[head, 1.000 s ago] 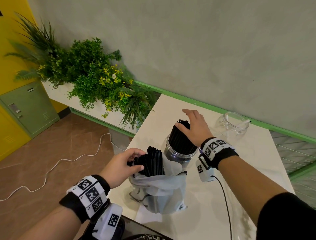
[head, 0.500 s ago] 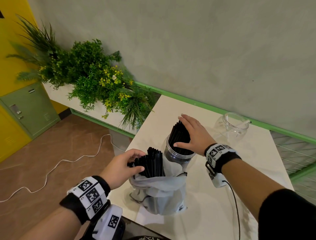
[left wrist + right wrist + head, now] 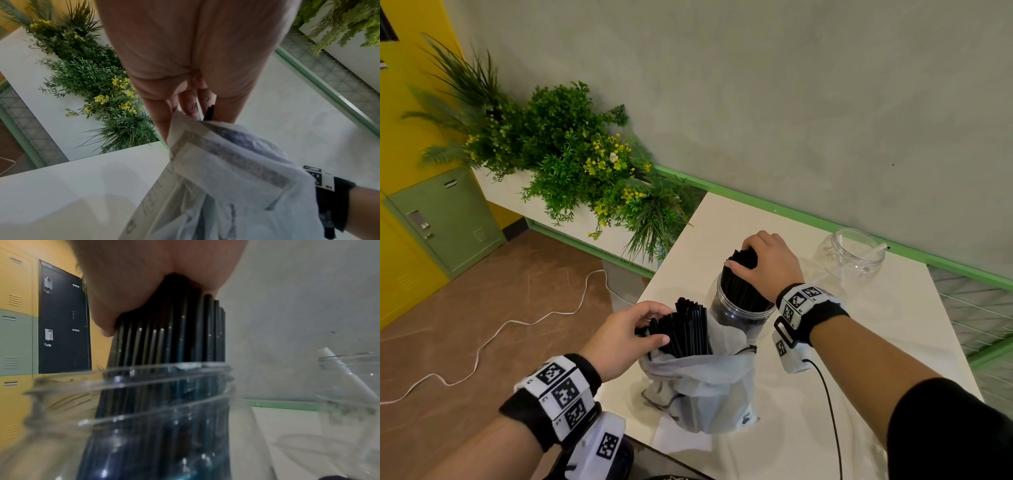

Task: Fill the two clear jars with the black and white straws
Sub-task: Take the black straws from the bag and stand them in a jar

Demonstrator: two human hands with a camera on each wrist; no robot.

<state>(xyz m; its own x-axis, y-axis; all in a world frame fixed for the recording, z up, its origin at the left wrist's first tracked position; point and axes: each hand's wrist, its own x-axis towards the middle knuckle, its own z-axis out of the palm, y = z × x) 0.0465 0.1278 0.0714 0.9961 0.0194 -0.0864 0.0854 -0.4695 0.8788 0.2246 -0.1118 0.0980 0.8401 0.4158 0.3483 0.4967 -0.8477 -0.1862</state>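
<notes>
Closed over the tops of the black straws (image 3: pixel 743 287) in the near jar (image 3: pixel 739 313) with the right hand (image 3: pixel 767 263), fingers curled round the upper ends where a second earlier the palm had only lain flat across them. Seen from the right wrist as thumb and fingers wrapped about the bundle, straws standing packed and nearly upright through the threaded mouth. Judged a gathering and settling of the load into the jar, that jar close to full.

Kept the left hand (image 3: pixel 626 337) on the second bundle of black straws (image 3: pixel 685 329) standing in the white plastic bag (image 3: pixel 702 390), thumb and fingers pinching it, unmoved across the last second. Likely the next handful to lift out.

Left the far jar (image 3: pixel 851 255) near the wall almost empty, one white straw (image 3: pixel 347 374) leaning inside. Stood all of it on the white surface (image 3: pixel 876 342). Plenty still undone: white straws hardly begun.
</notes>
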